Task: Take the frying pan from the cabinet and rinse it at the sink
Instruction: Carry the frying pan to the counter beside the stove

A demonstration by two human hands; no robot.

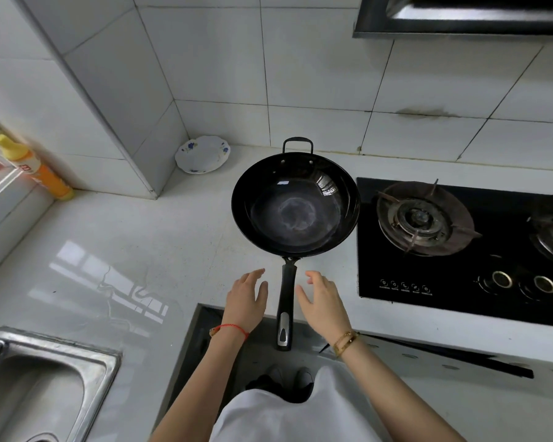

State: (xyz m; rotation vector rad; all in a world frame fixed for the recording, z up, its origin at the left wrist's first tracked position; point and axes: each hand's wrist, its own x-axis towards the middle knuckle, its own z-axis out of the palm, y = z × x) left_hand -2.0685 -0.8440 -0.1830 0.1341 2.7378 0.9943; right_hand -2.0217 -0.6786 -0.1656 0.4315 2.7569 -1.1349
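Head | frying pan [296, 204] on counter [141, 244] | left hand [246, 301], right hand [324, 303] loose, flanking handle | stove [444, 275] beside

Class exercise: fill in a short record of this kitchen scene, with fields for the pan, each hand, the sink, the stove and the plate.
pan: frying pan on the countertop, handle toward the person
left hand: left hand open, beside handle, not gripping
right hand: right hand open, beside handle, not gripping
sink: steel sink, lower left
stove: gas hob, right of pan
plate: floral plate, back corner
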